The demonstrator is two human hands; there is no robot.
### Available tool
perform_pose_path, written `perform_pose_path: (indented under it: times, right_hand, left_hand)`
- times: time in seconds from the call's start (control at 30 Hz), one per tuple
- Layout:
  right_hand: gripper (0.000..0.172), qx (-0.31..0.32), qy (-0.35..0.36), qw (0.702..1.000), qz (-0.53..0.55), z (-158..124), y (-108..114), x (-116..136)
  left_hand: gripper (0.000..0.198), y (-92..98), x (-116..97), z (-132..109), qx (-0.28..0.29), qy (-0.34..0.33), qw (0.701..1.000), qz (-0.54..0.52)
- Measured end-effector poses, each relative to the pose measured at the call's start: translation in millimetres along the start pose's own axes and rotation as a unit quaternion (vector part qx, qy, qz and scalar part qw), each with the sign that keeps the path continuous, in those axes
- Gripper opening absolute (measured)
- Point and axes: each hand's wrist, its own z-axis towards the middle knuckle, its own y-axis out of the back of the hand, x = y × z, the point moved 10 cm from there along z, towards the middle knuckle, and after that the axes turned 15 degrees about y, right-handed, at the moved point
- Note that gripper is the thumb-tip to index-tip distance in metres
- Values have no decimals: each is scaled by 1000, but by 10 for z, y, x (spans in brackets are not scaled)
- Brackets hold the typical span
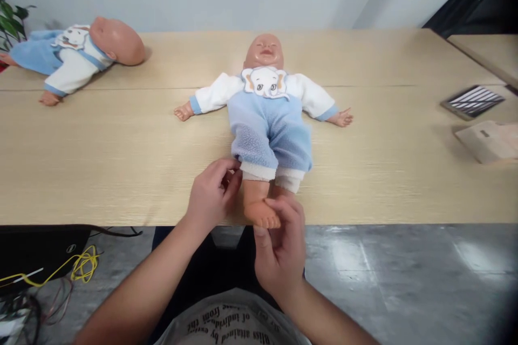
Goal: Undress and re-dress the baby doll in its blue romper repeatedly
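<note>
A baby doll lies on its back on the table, head away from me and arms spread. It wears light blue overalls with a white elephant bib and white sleeves. My left hand is closed, fingertips pinching the edge of the trouser cuff on the doll's left-side leg as I see it. My right hand grips the bare foot of that same leg, thumb below and fingers above. Behind my right hand, the other foot is mostly hidden.
A second doll in similar clothes lies at the table's far left. On the right are a black-and-white striped flat object and a beige box-like object. Yellow cable and a black case sit below the table's front edge.
</note>
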Motion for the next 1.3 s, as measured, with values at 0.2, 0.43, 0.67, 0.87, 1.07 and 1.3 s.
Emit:
perform_pose_path:
  times: [0.2,0.43,0.67,0.87,1.07,1.3]
  right_hand:
    - [31,-24,-30,999,20,-11,51,-56]
    - [29,-8,-5,1000,0,-9,-7,-28]
    - [29,106,66,989,-78,-98,-186,36]
    - [33,113,74,987,-92,-81,-214,52]
    - [32,125,95,981,-111,-51,-280,118]
    - [36,150,147,963,-169,-105,-363,198]
  left_hand:
    - [11,30,-124,-196,30,-85,995,42]
    - [11,132,-98,-298,25,-76,997,17]
    - [17,286,-329,-121,36,-163,984,68]
    - [9,177,-317,-110,110,-170,967,155]
    - [7,161,-124,-171,122,-139,972,143]
    - [18,494,-202,-746,10,-115,993,-1]
